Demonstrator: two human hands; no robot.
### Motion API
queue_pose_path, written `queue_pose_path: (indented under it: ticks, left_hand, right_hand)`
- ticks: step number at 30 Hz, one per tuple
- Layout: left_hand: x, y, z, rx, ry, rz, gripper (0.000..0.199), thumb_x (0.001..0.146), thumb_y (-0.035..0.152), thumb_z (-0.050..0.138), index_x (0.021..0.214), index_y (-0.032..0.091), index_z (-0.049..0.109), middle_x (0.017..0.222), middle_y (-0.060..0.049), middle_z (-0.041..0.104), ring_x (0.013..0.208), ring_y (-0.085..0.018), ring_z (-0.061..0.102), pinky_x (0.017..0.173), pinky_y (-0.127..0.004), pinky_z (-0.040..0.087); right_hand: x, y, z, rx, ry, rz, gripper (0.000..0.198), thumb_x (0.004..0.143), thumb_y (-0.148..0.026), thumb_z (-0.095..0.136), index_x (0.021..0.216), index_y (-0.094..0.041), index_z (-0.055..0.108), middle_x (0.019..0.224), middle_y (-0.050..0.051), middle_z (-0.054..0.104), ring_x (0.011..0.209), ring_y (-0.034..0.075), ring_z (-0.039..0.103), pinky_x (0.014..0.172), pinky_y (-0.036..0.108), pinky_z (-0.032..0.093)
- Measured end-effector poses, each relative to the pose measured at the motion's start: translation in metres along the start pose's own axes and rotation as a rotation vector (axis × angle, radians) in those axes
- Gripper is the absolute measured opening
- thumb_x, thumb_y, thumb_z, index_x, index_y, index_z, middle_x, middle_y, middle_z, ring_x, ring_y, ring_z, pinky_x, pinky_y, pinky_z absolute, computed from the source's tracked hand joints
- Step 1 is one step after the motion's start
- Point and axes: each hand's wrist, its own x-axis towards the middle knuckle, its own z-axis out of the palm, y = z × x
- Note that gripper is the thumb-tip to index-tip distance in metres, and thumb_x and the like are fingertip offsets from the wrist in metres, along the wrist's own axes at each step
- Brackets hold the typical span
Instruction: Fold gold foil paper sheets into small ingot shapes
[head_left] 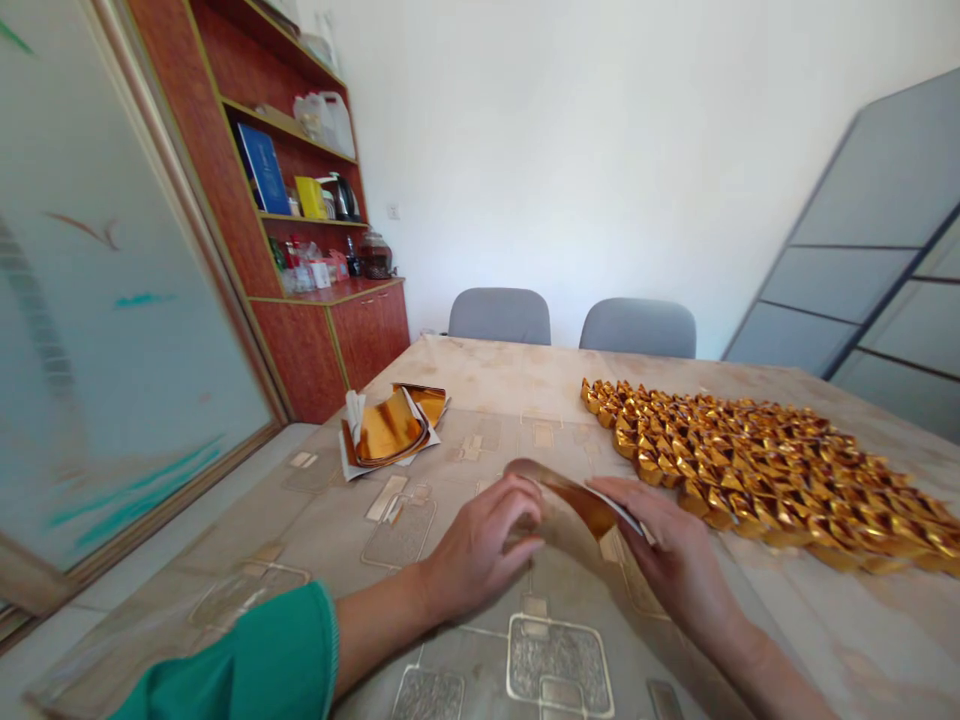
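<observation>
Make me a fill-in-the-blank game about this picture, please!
1. The right hand holds a curved sheet, and the folded gold pieces lie on the person's ____ side.
2. The sleeve above the left hand is coloured ____.
3. Across the table, the number of grey chairs showing is ____.

Missing words: right; green; two.

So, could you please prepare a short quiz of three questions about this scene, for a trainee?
1. True or false: the shiny gold pieces lie on the right side of the table.
2. The right hand holds: (a) a kettle; (b) a gold-coloured sheet; (c) a blue book.
3. How many grey chairs show beyond the table?

Key: 1. True. 2. b. 3. Two.
</observation>
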Motion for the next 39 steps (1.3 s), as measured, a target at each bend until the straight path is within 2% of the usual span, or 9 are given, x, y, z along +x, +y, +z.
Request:
queue_pose_path:
  ticks: [2,7,11,15,21,25,32,36,39]
  left_hand:
    - [0.001,-0.003,-0.002,0.005,-0.018,-0.118,0.017,0.083,0.017,0.064,0.098,0.019,0.058,0.107,-0.006,0.063,0.101,-0.02,0.06,0.089,-0.035,0.05]
    - [-0.001,-0.002,-0.006,0.243,-0.083,-0.339,0.016,0.073,0.015,0.066,0.082,0.018,0.052,0.087,-0.002,0.059,0.081,-0.019,0.056,0.073,-0.032,0.049]
    - [-0.015,0.007,-0.004,0.362,-0.132,-0.08,0.034,0.078,0.01,0.061,0.111,0.018,0.055,0.115,-0.008,0.06,0.105,-0.022,0.056,0.089,-0.036,0.048]
    - [-0.031,0.017,-0.005,0.478,-0.202,0.201,0.017,0.094,0.017,0.052,0.109,0.023,0.06,0.12,-0.006,0.064,0.102,-0.02,0.059,0.087,-0.033,0.049]
    - [-0.037,0.027,-0.003,0.391,-0.268,0.316,0.023,0.101,0.022,0.041,0.11,0.018,0.061,0.114,-0.006,0.07,0.099,-0.018,0.063,0.085,-0.031,0.051]
    - [-0.036,0.028,-0.003,0.39,-0.292,0.345,0.023,0.102,0.019,0.039,0.11,0.018,0.061,0.112,-0.004,0.072,0.099,-0.017,0.064,0.086,-0.031,0.05]
    - [-0.043,0.026,-0.004,0.323,-0.368,0.274,0.017,0.092,0.022,0.049,0.104,0.018,0.06,0.114,-0.009,0.07,0.103,-0.022,0.063,0.09,-0.036,0.05]
    - [-0.042,0.025,-0.001,0.301,-0.331,0.221,0.015,0.091,0.014,0.045,0.089,0.019,0.06,0.095,-0.006,0.069,0.084,-0.018,0.062,0.081,-0.032,0.05]
    - [-0.04,0.026,0.001,0.286,-0.312,0.174,0.015,0.095,0.018,0.044,0.086,0.019,0.058,0.084,-0.003,0.067,0.076,-0.016,0.06,0.071,-0.027,0.05]
  right_hand:
    - [-0.005,0.001,-0.01,-0.078,-0.055,-0.148,0.026,0.093,-0.011,0.046,0.1,-0.022,0.068,0.113,0.008,0.074,0.11,0.023,0.067,0.096,0.041,0.054]
    - [-0.033,0.002,-0.019,-0.211,-0.427,-0.241,0.017,0.093,-0.013,0.054,0.102,-0.022,0.065,0.126,0.006,0.069,0.122,0.022,0.06,0.1,0.039,0.053]
    - [-0.05,-0.004,-0.02,-0.235,-0.557,-0.282,0.016,0.096,-0.018,0.054,0.105,-0.023,0.066,0.13,0.004,0.067,0.125,0.021,0.057,0.104,0.037,0.05]
    - [-0.052,-0.012,-0.02,-0.239,-0.482,-0.345,0.016,0.1,-0.022,0.05,0.101,-0.021,0.066,0.127,0.004,0.069,0.121,0.019,0.06,0.103,0.034,0.05]
    - [-0.046,-0.014,-0.028,-0.351,-0.332,-0.539,0.028,0.104,-0.019,0.04,0.098,-0.02,0.067,0.122,0.0,0.071,0.114,0.016,0.062,0.106,0.034,0.045]
    - [-0.041,-0.007,-0.034,-0.424,-0.224,-0.409,0.03,0.104,-0.023,0.039,0.098,-0.018,0.068,0.117,0.006,0.072,0.103,0.021,0.062,0.094,0.038,0.047]
    - [-0.046,0.0,-0.024,-0.309,-0.344,-0.338,0.04,0.106,-0.026,0.033,0.085,-0.02,0.066,0.09,0.004,0.072,0.083,0.019,0.061,0.085,0.036,0.046]
    - [-0.05,-0.007,-0.026,-0.315,-0.363,-0.23,0.026,0.099,-0.017,0.044,0.089,-0.02,0.067,0.091,0.005,0.072,0.085,0.02,0.06,0.089,0.038,0.045]
    - [-0.049,-0.018,-0.033,-0.274,-0.488,-0.167,0.012,0.089,-0.021,0.059,0.098,-0.021,0.068,0.1,0.006,0.072,0.09,0.022,0.061,0.09,0.038,0.047]
